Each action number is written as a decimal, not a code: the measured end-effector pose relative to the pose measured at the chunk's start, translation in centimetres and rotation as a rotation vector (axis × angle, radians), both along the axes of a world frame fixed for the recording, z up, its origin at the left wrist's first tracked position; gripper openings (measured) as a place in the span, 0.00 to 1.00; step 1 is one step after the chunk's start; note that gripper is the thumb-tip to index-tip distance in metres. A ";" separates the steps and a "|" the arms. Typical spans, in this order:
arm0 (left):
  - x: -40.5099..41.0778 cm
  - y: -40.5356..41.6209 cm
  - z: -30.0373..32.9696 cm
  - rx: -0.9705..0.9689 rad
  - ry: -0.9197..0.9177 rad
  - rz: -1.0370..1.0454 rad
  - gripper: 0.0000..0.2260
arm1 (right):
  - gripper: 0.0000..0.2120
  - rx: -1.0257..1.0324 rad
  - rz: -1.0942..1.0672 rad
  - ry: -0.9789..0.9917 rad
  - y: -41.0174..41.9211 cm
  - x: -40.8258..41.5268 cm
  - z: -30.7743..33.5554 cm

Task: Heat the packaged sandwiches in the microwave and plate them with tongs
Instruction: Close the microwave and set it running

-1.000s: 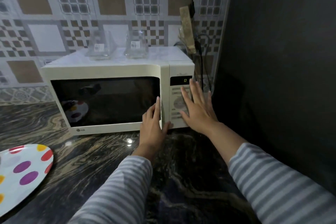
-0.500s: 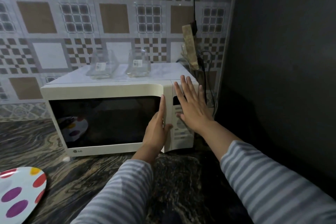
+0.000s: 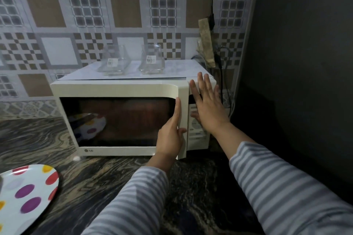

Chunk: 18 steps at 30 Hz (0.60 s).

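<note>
A cream microwave [image 3: 118, 89] stands on the dark marbled counter against the tiled wall. My left hand [image 3: 170, 135] grips the right edge of its door [image 3: 182, 101], fingers hooked behind it and thumb on the side. The door edge stands a little forward of the control panel. My right hand [image 3: 208, 107] lies flat and open against the control panel, fingers pointing up. The dark window shows only a reflection of the plate; I see no sandwiches or tongs. A white plate with coloured dots [image 3: 28, 192] sits on the counter at the lower left.
Two clear glass containers [image 3: 114, 63] [image 3: 151, 61] with labels stand on top of the microwave. A dark wall [image 3: 296, 63] closes in the right side. A socket strip and cables [image 3: 207, 44] hang behind the microwave's right corner.
My right hand slid up the control panel from the buttons to near its top. My left hand stayed on the door edge, which now stands slightly out. The view came closer.
</note>
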<state>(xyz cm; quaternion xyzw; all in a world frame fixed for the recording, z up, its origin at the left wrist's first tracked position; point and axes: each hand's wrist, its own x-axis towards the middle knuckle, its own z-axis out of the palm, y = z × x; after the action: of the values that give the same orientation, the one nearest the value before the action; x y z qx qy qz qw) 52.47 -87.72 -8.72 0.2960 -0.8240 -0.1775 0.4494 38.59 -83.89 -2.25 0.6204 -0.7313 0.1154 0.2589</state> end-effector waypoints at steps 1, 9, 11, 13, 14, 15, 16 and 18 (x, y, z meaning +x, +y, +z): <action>0.5 0.3 -0.1 0.000 -0.014 -0.019 0.46 | 0.49 0.005 0.009 -0.017 0.1 0.1 0.0; 4.7 0.9 2.2 -0.194 -0.097 0.113 0.28 | 0.28 -0.163 0.112 -0.311 2.4 2.5 3.2; 6.3 0.1 4.0 -0.379 -0.064 0.337 0.21 | 0.23 -0.245 0.193 -0.333 2.9 3.9 4.4; 7.6 -0.7 6.1 -0.395 -0.129 0.488 0.23 | 0.23 -0.153 0.229 -0.308 2.9 5.3 5.1; 8.0 -1.0 6.9 -0.337 -0.205 0.508 0.26 | 0.24 -0.082 0.216 -0.285 2.9 5.9 5.1; 8.4 -1.2 7.5 -0.263 -0.297 0.501 0.27 | 0.25 -0.026 0.190 -0.267 2.8 6.3 4.9; 8.7 -1.3 7.9 -0.207 -0.381 0.486 0.28 | 0.26 0.004 0.162 -0.263 2.9 6.6 4.7; 9.1 -1.2 8.2 -0.169 -0.484 0.469 0.30 | 0.27 0.016 0.125 -0.277 3.3 7.1 4.1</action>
<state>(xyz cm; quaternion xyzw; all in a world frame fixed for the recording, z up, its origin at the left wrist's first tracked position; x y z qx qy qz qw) 61.52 -88.91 -0.52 0.4725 -0.8280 0.0749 0.2924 45.74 -80.56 1.88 0.6449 -0.7209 0.2098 0.1431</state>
